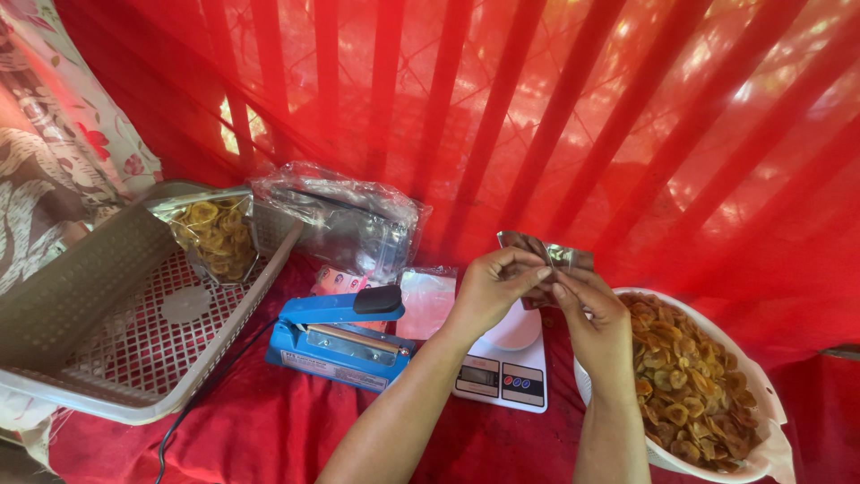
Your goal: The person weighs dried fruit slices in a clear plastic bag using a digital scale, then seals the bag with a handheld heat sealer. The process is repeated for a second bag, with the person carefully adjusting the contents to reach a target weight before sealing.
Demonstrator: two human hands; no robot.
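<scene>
Red cloth (269,430) covers the desk under both my hands, and a red curtain (627,134) hangs close behind them. Far to the left of my left hand (491,291): grey slotted basket (81,287), tilted, one filled clear packet of chips (215,235) lying in its far corner. Behind and left of that hand: stack of empty clear bags (345,220). Directly left of my left forearm: blue heat sealer (336,336), arm raised, its cable trailing toward me. Below both hands: white digital scale (506,363), platform bare. Just right of my right hand (596,327): white bowl (761,394) heaped with fried chips (690,376), my right wrist nearly over its rim. Smallest item: a silvery foil pouch (546,260), pinched between the fingertips of both hands, held in the air above the scale; both hands closed narrow on its top edge, mouth apparently being parted. Risks, as I judge them: thin foil could slip or tear if the two pinches pull unevenly; my right forearm could nudge the bowl, which sits near the desk's right edge, and spill chips; a left elbow swing could catch the sealer or its cable. Open room: bare cloth in front of the scale toward me, and a strip between sealer and basket; little clearance to the right.
</scene>
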